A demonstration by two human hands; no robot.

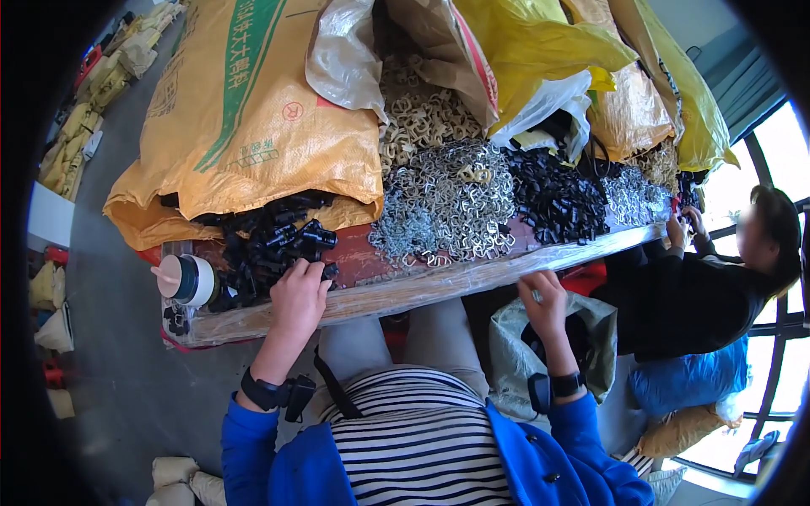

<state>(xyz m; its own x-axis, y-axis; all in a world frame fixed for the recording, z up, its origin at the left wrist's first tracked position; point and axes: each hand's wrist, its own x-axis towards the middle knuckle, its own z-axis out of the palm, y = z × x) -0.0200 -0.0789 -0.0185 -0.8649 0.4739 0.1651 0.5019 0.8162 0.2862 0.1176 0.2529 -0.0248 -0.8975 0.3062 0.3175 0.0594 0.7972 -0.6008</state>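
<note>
My left hand (299,295) is at the table's near edge, fingers bent down at a heap of black plastic parts (274,240). The fingers are drawn together; what they pinch, if anything, is hidden. A black piece shows right beside the fingertips. My right hand (545,302) hangs just off the table edge, above an open pale green woven sack (510,350) with dark contents. Its fingers are curled in, and a small pale shiny spot shows at them. I cannot make out what it holds.
Silver metal rings (472,198) and black pieces (561,194) lie heaped on the red table (350,257). Large orange (278,110) and yellow sacks (540,42) stand behind. A pink-lidded white jar (190,280) sits at the left corner. A person (700,287) works at right.
</note>
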